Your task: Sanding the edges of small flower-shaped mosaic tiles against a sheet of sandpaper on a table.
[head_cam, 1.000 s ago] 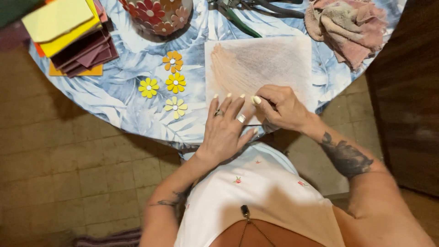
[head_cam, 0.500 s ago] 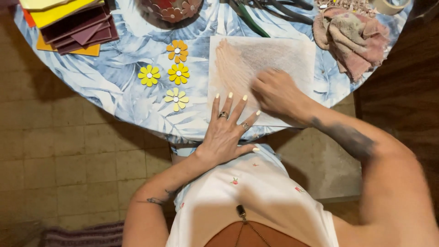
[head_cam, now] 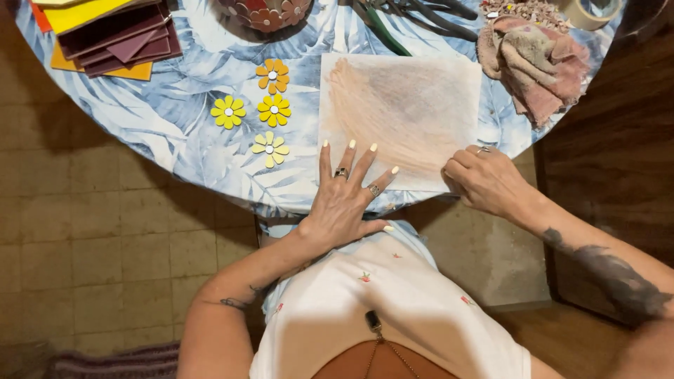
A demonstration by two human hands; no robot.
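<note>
slid from mid-sheet to the near right corner since 0.5 s ago: right hand [head_cam: 488, 182], fingers curled shut, touching paper sheet [head_cam: 407, 112] edge; can't tell if pinching sthg. left hand [head_cam: 344, 200] flat, fingers spread, pinning sheet's near left corner on round table [head_cam: 175, 119]. felt flowers [head_cam: 270, 105] just left of sheet, rags [head_cam: 537, 60] at right.

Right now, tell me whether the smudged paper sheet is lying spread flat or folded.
Spread flat. The paper sheet lies open on the table, four edges visible, left hand pressing its near edge, right hand at its corner.
</note>
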